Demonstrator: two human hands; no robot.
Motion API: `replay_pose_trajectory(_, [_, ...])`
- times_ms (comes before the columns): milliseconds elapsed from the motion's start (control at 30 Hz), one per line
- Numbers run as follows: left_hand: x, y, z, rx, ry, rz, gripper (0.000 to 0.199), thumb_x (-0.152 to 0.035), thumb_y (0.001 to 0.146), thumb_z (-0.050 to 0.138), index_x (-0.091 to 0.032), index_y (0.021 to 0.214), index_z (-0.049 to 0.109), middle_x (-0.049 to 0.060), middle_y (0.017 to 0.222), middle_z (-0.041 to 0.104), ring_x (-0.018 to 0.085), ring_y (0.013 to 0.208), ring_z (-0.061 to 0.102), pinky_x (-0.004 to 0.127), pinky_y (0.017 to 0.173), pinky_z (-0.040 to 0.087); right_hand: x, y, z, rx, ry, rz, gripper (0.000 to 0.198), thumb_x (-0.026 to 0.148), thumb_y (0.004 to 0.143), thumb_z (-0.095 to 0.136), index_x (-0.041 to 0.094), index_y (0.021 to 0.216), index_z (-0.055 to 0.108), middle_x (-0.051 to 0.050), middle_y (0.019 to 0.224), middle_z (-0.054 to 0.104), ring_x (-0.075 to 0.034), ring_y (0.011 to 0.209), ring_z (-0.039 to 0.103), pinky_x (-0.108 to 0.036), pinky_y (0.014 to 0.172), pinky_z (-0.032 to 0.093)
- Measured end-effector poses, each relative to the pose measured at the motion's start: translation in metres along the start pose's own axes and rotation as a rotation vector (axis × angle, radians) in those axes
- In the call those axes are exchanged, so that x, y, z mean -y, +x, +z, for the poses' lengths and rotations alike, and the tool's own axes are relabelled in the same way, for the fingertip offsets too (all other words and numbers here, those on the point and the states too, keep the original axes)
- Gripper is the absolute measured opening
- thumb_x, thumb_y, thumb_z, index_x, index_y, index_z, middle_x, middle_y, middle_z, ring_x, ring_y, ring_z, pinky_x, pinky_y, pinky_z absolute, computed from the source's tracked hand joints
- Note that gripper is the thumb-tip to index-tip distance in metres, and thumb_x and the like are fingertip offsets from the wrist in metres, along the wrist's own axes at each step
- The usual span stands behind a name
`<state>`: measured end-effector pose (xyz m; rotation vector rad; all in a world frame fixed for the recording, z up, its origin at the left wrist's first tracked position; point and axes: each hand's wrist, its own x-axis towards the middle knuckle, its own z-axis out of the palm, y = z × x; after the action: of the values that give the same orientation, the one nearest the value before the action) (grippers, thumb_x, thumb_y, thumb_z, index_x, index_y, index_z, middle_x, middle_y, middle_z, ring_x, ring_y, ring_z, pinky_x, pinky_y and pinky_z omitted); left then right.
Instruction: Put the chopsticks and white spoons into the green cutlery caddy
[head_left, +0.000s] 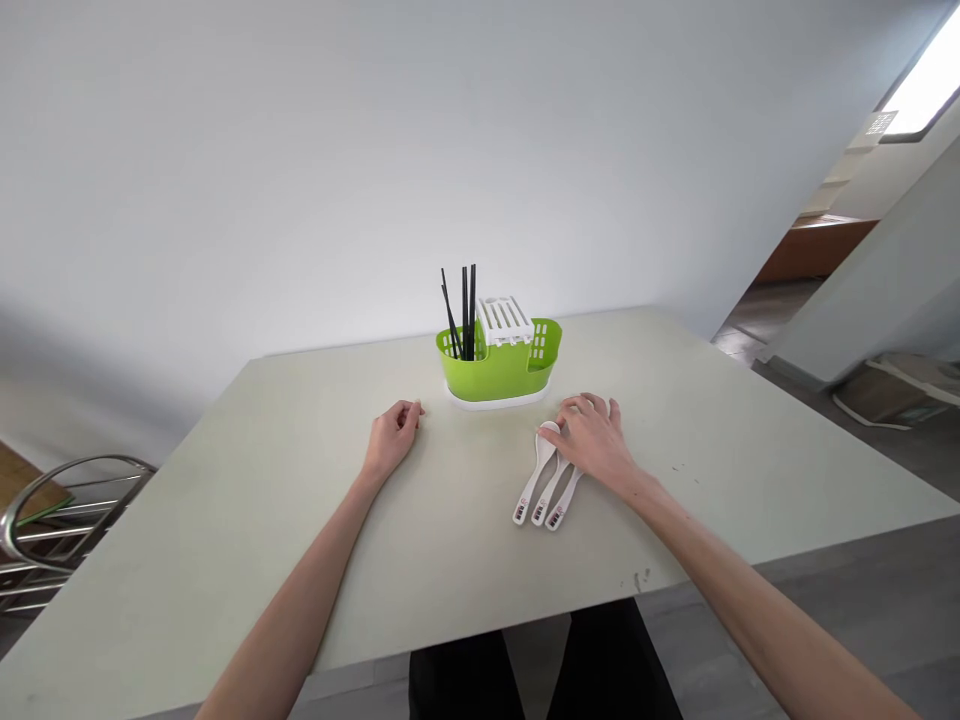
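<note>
White long-handled spoons [550, 490]: three, best gripped singly.
Right hand [592, 435]: bent above them; whether pinching, I cannot tell.
Left hand [394, 434]: curled closed.

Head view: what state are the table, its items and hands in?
Table: dark marks near its front edge
White spoons: three, side by side, partly covered
Green caddy: upright
Black chopsticks: standing in the caddy, some leaning
White rack: atop the caddy
Left hand: loosely curled on the table
Right hand: fingers spread over the spoons
</note>
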<state>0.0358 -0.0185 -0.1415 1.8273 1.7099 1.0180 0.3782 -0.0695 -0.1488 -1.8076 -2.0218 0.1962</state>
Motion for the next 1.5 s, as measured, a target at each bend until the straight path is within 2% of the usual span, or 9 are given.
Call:
replay_pose_trajectory(333, [-0.002,-0.002,0.002,-0.003,0.036,0.037,0.042,-0.056,0.097,0.047,-0.022,0.084,0.069,-0.001,0.067,0.062,0.016,0.062,0.053,0.028,0.064,0.041,0.035,0.007,0.002,-0.102,0.235,-0.115,0.037,0.046,0.100,0.058,0.023,0.070,0.062,-0.010,0.122,0.070,-0.033,0.133,0.047,-0.053,0.117,0.029])
replay_pose_trajectory(467, [-0.002,-0.003,0.001,0.012,0.044,0.045,0.043,-0.056,0.097,0.046,-0.022,0.086,0.069,-0.001,0.067,0.061,0.017,0.062,0.052,0.029,0.064,0.040,0.061,0.005,-0.018,-0.157,0.462,-0.116,0.038,0.053,0.098,0.060,0.024,0.073,0.062,-0.009,0.119,0.072,-0.031,0.128,0.051,-0.048,0.112,0.037])
replay_pose_trajectory(600, [-0.006,-0.006,0.000,0.035,0.046,0.063,0.043,-0.056,0.098,0.046,-0.021,0.087,0.069,-0.002,0.065,0.059,0.016,0.062,0.050,0.028,0.064,0.040,0.091,-0.004,-0.046,-0.127,0.755,-0.163,0.039,0.059,0.096,0.063,0.025,0.078,0.066,-0.007,0.119,0.070,-0.027,0.118,0.060,-0.044,0.105,0.044])
replay_pose_trajectory(733, [-0.017,-0.021,0.002,0.138,-0.003,0.120,0.040,-0.052,0.099,0.047,-0.019,0.089,0.069,-0.003,0.065,0.058,0.014,0.061,0.048,0.025,0.062,0.039,0.118,-0.013,-0.066,-0.052,1.009,-0.210,0.034,0.055,0.093,0.069,0.024,0.079,0.068,-0.005,0.109,0.068,-0.023,0.108,0.064,-0.038,0.097,0.047])
replay_pose_trajectory(900, [-0.032,-0.042,0.013,0.302,-0.021,0.208,0.032,-0.042,0.096,0.049,-0.019,0.083,0.067,-0.003,0.064,0.055,0.012,0.060,0.044,0.024,0.058,0.035,0.135,-0.016,-0.080,0.017,1.198,-0.233,0.031,0.049,0.090,0.075,0.023,0.075,0.065,-0.002,0.098,0.065,-0.020,0.101,0.063,-0.034,0.093,0.048])
replay_pose_trajectory(1100, [-0.035,-0.046,0.017,0.310,0.021,0.258,0.029,-0.036,0.095,0.050,-0.019,0.079,0.068,-0.001,0.068,0.061,0.013,0.060,0.048,0.025,0.058,0.036,0.142,-0.015,-0.090,0.060,1.248,-0.218,0.034,0.051,0.090,0.075,0.023,0.074,0.065,-0.002,0.094,0.070,-0.018,0.094,0.065,-0.032,0.086,0.051])
replay_pose_trajectory(1233, [-0.033,-0.046,0.016,0.311,0.043,0.267,0.030,-0.035,0.096,0.049,-0.019,0.082,0.069,-0.001,0.069,0.063,0.013,0.060,0.050,0.025,0.060,0.037,0.143,-0.004,-0.093,0.057,1.181,-0.237,0.033,0.056,0.090,0.074,0.024,0.084,0.068,0.000,0.074,0.068,-0.016,0.065,0.066,-0.028,0.060,0.051])
replay_pose_trajectory(1367, [-0.030,-0.047,0.016,0.318,0.072,0.270,0.034,-0.039,0.100,0.046,-0.019,0.085,0.070,-0.001,0.071,0.064,0.012,0.061,0.048,0.026,0.060,0.035,0.144,0.027,-0.099,-0.085,1.033,-0.248,0.041,0.063,0.087,0.073,0.024,0.080,0.062,0.004,0.065,0.063,-0.014,0.044,0.063,-0.025,0.041,0.042])
replay_pose_trajectory(1500, [-0.026,-0.048,0.015,0.321,0.065,0.269,0.033,-0.039,0.101,0.046,-0.020,0.088,0.070,0.000,0.074,0.067,0.013,0.062,0.050,0.026,0.060,0.036,0.145,0.073,-0.112,-0.261,0.889,-0.234,0.045,0.067,0.088,0.069,0.024,0.079,0.058,0.002,0.068,0.067,-0.017,0.046,0.067,-0.027,0.041,0.049])
